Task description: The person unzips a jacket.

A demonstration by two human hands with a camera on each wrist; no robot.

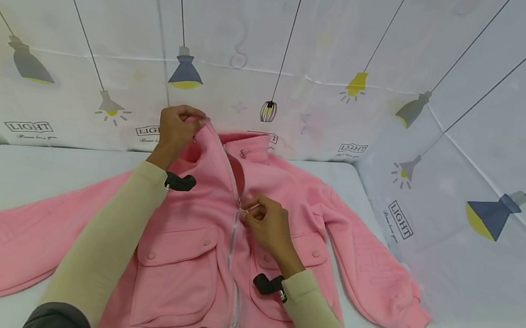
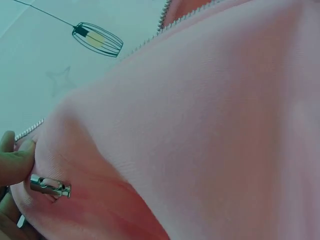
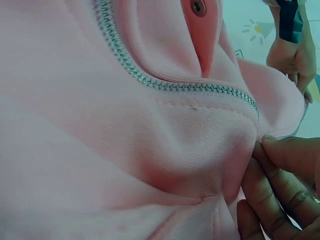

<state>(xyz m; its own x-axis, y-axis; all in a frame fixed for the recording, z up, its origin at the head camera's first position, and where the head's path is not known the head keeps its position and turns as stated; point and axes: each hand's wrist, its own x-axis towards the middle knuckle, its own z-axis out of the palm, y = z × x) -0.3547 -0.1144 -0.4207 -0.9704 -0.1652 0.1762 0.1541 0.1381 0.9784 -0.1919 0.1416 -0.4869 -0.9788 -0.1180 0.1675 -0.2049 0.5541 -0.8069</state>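
Left sleeve, head view (image 1: 98,241): nearest the camera, slanting up and away across the person's left side of the jacket (image 1: 198,205).
Jacket place: front up on the desk (image 1: 32,172), collar (image 1: 252,148) by the far edge, one cuff (image 1: 416,320) at the right edge.
Zip axis: the zip (image 1: 231,240) runs from hem toward collar, parted above the slider (image 1: 239,203), joined below.
Slider: at the right hand's fingertips, just to their left; the right hand (image 1: 266,222) is nearer.
Right hand pose: reaches in from the lower right, fingers pinching at the slider.
Left hand pose: the left hand (image 1: 180,130) grips the collar's raised edge, wrist below.
Left wrist view: fingers (image 2: 19,162) pinch the cloth beside a metal toggle (image 2: 50,186).
Right wrist view: zip teeth curve toward the pinched fingers (image 3: 290,155); slider hidden.
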